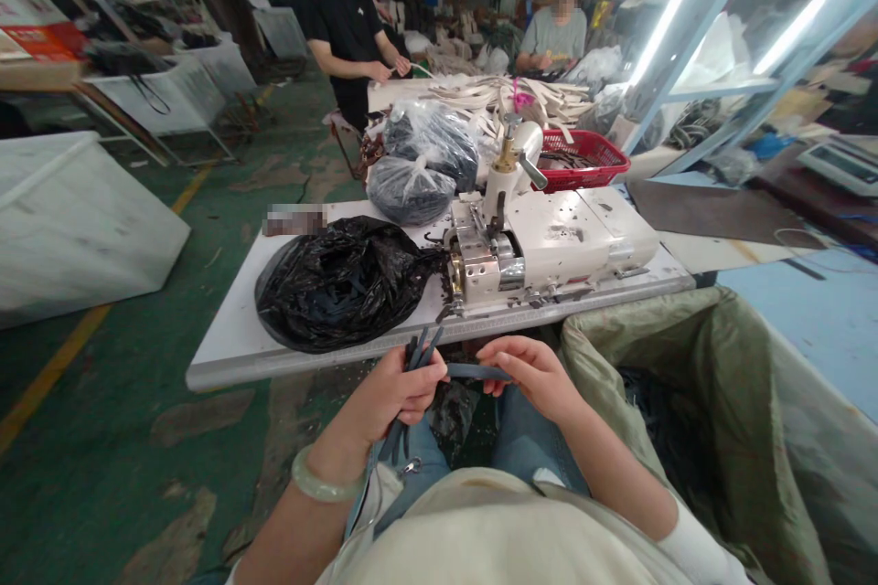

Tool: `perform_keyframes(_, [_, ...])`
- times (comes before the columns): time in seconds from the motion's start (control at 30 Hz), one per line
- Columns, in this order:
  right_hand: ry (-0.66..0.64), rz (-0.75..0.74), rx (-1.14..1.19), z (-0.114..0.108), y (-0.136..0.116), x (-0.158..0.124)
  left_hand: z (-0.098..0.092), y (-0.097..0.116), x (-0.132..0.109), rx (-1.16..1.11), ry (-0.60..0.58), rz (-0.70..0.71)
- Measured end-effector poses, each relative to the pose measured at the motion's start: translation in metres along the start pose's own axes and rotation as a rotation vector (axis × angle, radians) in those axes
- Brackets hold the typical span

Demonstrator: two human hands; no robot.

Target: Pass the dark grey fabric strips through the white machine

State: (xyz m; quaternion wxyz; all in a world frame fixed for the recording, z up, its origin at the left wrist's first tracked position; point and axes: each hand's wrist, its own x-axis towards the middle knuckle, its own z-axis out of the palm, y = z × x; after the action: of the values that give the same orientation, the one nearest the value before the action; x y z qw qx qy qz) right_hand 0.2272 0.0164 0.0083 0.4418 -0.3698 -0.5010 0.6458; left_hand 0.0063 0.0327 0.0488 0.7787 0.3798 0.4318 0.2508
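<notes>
My left hand (404, 388) is closed round a bunch of narrow dark strips (393, 444) whose ends stick out above and below the fist. One dark grey-blue strip (473, 371) stretches sideways from its thumb to my right hand (531, 370), which pinches the other end between thumb and fingers. Both hands are over my lap, in front of the table's near edge. Beyond them, on the white table (230, 338), stand a cream-coloured machine with metal parts (562, 233) and, to its left, an open black plastic bag (343, 279) with dark strips inside.
A green fabric sack (741, 366) with dark pieces in it stands at my right. Clear bags of dark material (418, 169) and a red basket (583, 155) lie behind. Two people (343, 18) work beyond the table. A white bin (82, 219) stands on the left.
</notes>
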Motion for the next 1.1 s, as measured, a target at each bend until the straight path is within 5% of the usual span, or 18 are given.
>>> perform_keyframes(0.13, [-0.243,0.095,-0.29,0.001,-0.004,0.015,0.007,0.002,0.003,0.159,0.083,0.023])
perform_keyframes(0.23, [-0.298,0.173,-0.231,0.002,-0.003,0.022,0.002,0.004,0.004,0.062,0.124,0.044])
perform_keyframes(0.5, [-0.112,0.199,0.108,-0.016,0.012,0.052,-0.036,-0.002,-0.002,-0.273,0.27,0.107])
perform_keyframes(0.7, [0.321,0.181,0.131,-0.048,0.012,0.117,-0.043,-0.013,0.0,-0.342,0.237,0.029])
perform_keyframes(1.1, [0.528,0.194,0.222,-0.058,0.0,0.156,-0.05,-0.019,-0.004,-0.354,0.253,0.033])
